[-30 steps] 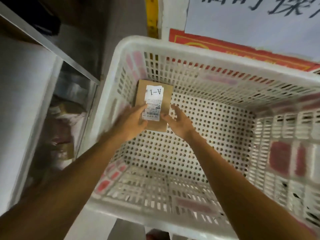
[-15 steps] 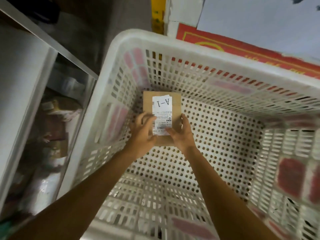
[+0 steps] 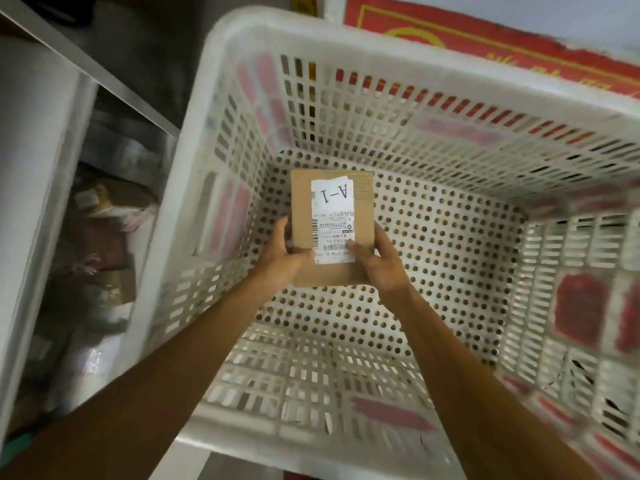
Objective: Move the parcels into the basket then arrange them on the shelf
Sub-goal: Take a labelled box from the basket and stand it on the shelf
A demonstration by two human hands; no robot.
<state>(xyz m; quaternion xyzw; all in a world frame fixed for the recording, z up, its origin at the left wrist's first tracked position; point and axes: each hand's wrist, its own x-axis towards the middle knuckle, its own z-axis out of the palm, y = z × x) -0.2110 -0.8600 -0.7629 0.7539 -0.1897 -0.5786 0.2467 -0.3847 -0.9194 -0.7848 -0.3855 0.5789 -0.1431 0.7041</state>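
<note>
A small brown cardboard parcel (image 3: 330, 202) with a white label marked "A-1" is inside the white perforated plastic basket (image 3: 221, 46), above its holed floor. My left hand (image 3: 282, 254) grips the parcel's lower left edge. My right hand (image 3: 381, 263) grips its lower right edge, thumb on the label. Whether the parcel touches the basket floor cannot be told. No other parcel lies in the basket.
A grey metal shelf (image 3: 38, 174) stands to the left of the basket, with several wrapped parcels (image 3: 100, 230) on a lower level. A red and white sign (image 3: 485, 39) is behind the basket on the wall.
Both hands went from reaching at the parcel to gripping its lower edges. The parcel has moved away from the basket's far left corner toward the middle and nearer to me.
</note>
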